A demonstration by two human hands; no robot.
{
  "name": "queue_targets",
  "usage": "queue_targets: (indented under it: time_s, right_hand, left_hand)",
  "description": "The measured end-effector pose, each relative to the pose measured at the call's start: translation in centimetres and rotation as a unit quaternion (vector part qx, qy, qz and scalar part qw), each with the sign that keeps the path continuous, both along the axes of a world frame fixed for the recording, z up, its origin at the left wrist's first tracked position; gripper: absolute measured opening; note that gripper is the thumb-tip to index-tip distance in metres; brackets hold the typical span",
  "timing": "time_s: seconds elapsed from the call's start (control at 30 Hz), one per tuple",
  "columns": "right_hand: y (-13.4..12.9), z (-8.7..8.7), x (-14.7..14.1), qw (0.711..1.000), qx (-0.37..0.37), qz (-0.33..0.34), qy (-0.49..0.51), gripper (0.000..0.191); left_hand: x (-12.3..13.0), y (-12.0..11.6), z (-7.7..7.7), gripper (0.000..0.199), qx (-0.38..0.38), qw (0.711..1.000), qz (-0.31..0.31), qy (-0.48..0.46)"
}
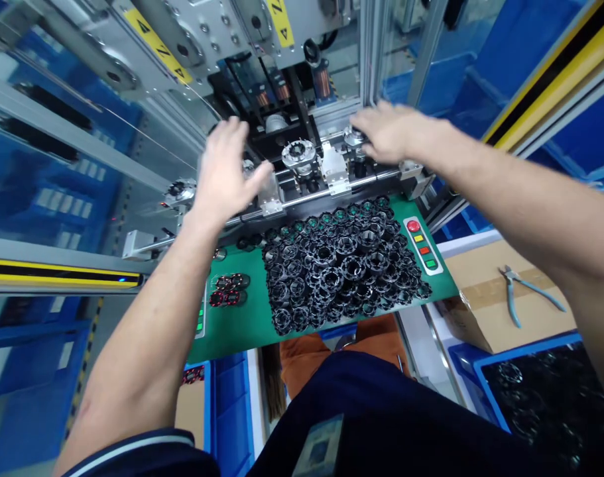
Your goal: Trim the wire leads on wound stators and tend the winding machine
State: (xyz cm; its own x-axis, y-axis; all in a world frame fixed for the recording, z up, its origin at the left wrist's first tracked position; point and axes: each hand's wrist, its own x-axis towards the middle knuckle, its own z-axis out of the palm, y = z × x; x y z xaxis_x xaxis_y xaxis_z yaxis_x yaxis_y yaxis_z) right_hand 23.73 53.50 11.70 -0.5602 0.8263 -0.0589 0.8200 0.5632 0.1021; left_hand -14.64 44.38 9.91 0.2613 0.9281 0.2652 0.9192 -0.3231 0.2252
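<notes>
My left hand [227, 172] is raised over the left part of the machine's fixture row, thumb spread away from the fingers and nothing visible in it. Partly behind it is a round metal holder. My right hand [388, 136] reaches over the round metal holder [352, 137] on the right, fingers stretched out and slightly blurred. Whether it touches that holder I cannot tell. Between the hands stands another round holder [300, 154] with a dark ring-shaped core on it. A further holder [180, 191] sits at the far left, beyond my left wrist.
Black ring-shaped cores [341, 265] are piled on the green table [246, 324]. Several cores with reddish windings [229, 290] lie left of them. A button panel [423, 245] is at right. Cutting pliers [518, 298] rest on a cardboard box [485, 265]. Yellow-black light curtains [67, 273] flank the machine.
</notes>
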Motion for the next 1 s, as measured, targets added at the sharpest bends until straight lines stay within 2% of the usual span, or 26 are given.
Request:
queue_targets:
  time_s: [0.07, 0.13, 0.2, 0.27, 0.4, 0.5, 0.6, 0.73, 0.83, 0.9, 1.0]
  right_hand:
    - [-2.1, -1.9, 0.5, 0.999, -0.013, 0.01, 0.03, 0.073]
    - [-3.0, -3.4, 0.9, 0.995, -0.012, 0.01, 0.096, 0.072]
    - [-3.1, -4.3, 1.1, 0.986, -0.002, 0.007, 0.167, 0.071]
    - [-2.9, -4.5, 1.2, 0.98, 0.011, 0.004, 0.199, 0.069]
    - [-3.1, -4.2, 1.2, 0.978, 0.05, 0.001, 0.203, 0.073]
    - [-3.1, -4.1, 1.2, 0.98, 0.065, -0.003, 0.189, 0.07]
    - [-2.9, -4.5, 1.2, 0.981, 0.079, -0.011, 0.179, 0.067]
    - [-2.8, -5.1, 1.7, 0.982, 0.084, -0.012, 0.169, 0.067]
    - [-2.4, -4.2, 1.9, 0.987, 0.076, -0.013, 0.143, 0.069]
    - [-1.6, -2.8, 1.1, 0.992, 0.062, -0.018, 0.106, 0.066]
    - [-0.5, 0.0, -2.8, 0.997, 0.02, -0.03, 0.063, 0.062]
  left_hand:
    - [-5.4, -1.6, -0.2, 0.088, 0.055, 0.997, 0.059, -0.01]
    - [-10.2, -3.5, -1.0, 0.084, 0.065, 0.992, 0.108, -0.011]
    - [-13.5, -5.4, -2.2, 0.083, 0.043, 0.991, 0.13, -0.005]
    - [-15.0, -6.9, -3.6, 0.077, 0.02, 0.991, 0.131, 0.0]
    - [-14.8, -8.1, -5.0, 0.066, 0.058, 0.984, 0.168, -0.016]
    - [-14.2, -8.1, -4.8, 0.063, 0.059, 0.979, 0.196, -0.024]
    - [-14.1, -8.1, -4.8, 0.064, 0.037, 0.978, 0.201, -0.031]
    - [-14.4, -8.4, -4.7, 0.064, 0.049, 0.974, 0.213, -0.057]
    - [-14.5, -8.1, -3.4, 0.064, 0.024, 0.975, 0.218, -0.043]
    - [-13.8, -7.3, -1.8, 0.061, -0.014, 0.975, 0.22, -0.016]
    - [-10.6, -5.5, 0.4, 0.063, -0.019, 0.981, 0.195, 0.002]
